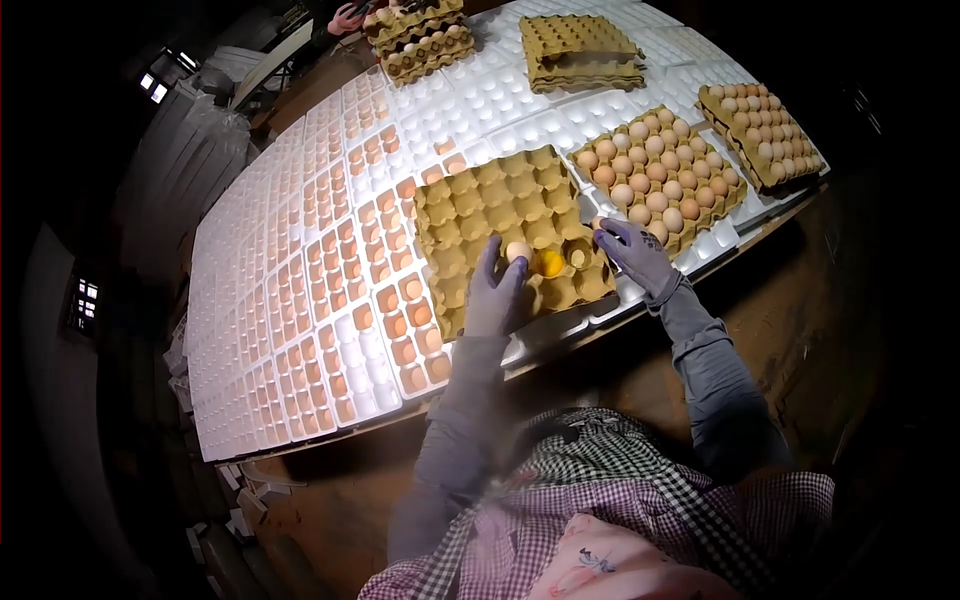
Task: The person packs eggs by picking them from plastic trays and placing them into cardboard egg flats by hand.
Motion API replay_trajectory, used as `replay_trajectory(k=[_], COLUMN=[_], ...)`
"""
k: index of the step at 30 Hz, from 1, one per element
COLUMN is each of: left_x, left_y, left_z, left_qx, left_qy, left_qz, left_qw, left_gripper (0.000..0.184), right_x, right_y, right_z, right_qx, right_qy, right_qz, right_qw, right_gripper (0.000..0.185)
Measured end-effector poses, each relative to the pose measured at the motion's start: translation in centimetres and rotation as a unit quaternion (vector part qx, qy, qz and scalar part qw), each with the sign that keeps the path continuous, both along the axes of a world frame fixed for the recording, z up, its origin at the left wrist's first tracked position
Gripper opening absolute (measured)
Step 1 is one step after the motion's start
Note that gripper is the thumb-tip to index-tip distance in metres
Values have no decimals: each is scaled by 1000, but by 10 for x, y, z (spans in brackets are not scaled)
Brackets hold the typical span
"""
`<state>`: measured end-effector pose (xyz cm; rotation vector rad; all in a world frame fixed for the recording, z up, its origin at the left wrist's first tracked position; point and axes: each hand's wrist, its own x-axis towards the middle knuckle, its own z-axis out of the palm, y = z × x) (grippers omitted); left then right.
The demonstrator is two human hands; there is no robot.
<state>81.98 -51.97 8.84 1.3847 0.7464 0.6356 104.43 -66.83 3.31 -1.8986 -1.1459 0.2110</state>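
A yellow-brown pulp egg tray (480,190) lies before me, most of its cups bare. My left hand (495,295), in a purple-grey glove, reaches over its near part with thumb and fingers around a pale egg (517,252). Just right of that egg, a bright yellow yolk (550,263) sits in one cup. Beside the yolk, another cup holds something pale and wet-looking. At the tray's right edge, my gloved right hand (637,257) has its fingers closed on an egg (599,224), mostly hidden by them. A full egg tray (660,165) lies just beyond the right hand.
White moulded trays (365,365) cover the wide table, many on the left filled with eggs. Another loaded egg tray (765,130) stands at the right edge. Stacked pulp trays (580,50) and a stack with eggs (425,50) stand farther back. Another person's hand (345,18) shows top left.
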Motion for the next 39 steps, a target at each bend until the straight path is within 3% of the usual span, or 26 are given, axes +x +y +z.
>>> replay_trajectory(k=[1,2,3,4,6,7,8,10,11,12,14,16,17,18,19,22,24,26,29,30,31,32,34,36,38,39], left_x=[-11,-25,-37,-48,-71,-84,-98,-114,-126,-138,-170,-230,-264,-299,-338,-431,-489,-514,-523,-524,-531,-528,-515,-500,-474,-493], left_y=[13,16,21,27,51,56,59,48,46,31,4,-12,-34,-53,-67,-123,-163,-195,-235,-245,-256,-262,-266,-283,-288,-297], left_z=[-1,-2,-1,0,-51,-65,-73,-84,-83,-62,-16,-4,41,64,47,62,41,33,-3,-13,-33,-33,-36,-73,-102,-109], left_qx=[78,72,250,412,392,281,164,266,178,129,105,106,-3,-23,74,23,50,-34,-44,-67,1,-13,-101,-105,-213,-175], left_qy=[73,69,181,285,368,391,403,360,142,79,-26,1,-5,-2,34,62,198,195,186,188,281,283,325,375,95,208], left_qz=[-31,-21,77,174,237,182,125,150,135,153,194,239,256,296,345,440,446,508,606,630,584,599,547,537,679,562], left_qw=[994,995,948,848,809,857,892,882,964,977,975,965,967,955,935,896,872,838,772,751,762,749,765,748,696,781], left_gripper=[70,70,72,73,78,75,72,56,41,36,31,35,37,37,39,40,41,41,34,34,34,34,33,34,35,39], right_x=[-4,-8,-12,-16,-27,-45,-67,-89,-113,-141,-186,-234,-263,-293,-322,-408,-465,-513,-556,-562,-565,-567,-547,-538,-544,-544], right_y=[-4,0,4,7,7,8,15,28,31,33,45,61,67,67,67,68,60,51,36,31,26,24,54,95,145,171], right_z=[-17,-27,-35,-43,-33,-4,27,36,58,87,112,107,105,106,102,80,39,-10,-84,-115,-139,-154,-218,-244,-256,-273], right_qx=[4,-24,-51,-80,-44,-39,21,135,147,122,77,62,72,35,9,-98,-165,-219,-334,-352,-368,-341,-345,-268,-233,-270], right_qy=[-96,-85,-75,-66,-257,-217,-69,117,218,297,344,368,426,499,511,596,659,676,709,695,680,616,668,579,566,577], right_qz=[11,10,10,9,5,-18,-55,-17,-2,46,131,185,239,270,302,391,407,432,407,390,374,366,315,379,356,319], right_qw=[995,996,996,995,965,975,996,984,965,946,927,909,870,823,805,695,610,556,469,491,513,608,579,670,706,702], right_gripper=[47,43,40,39,37,32,29,34,38,41,46,49,55,61,62,66,69,70,68,65,62,54,44,39,37,38])
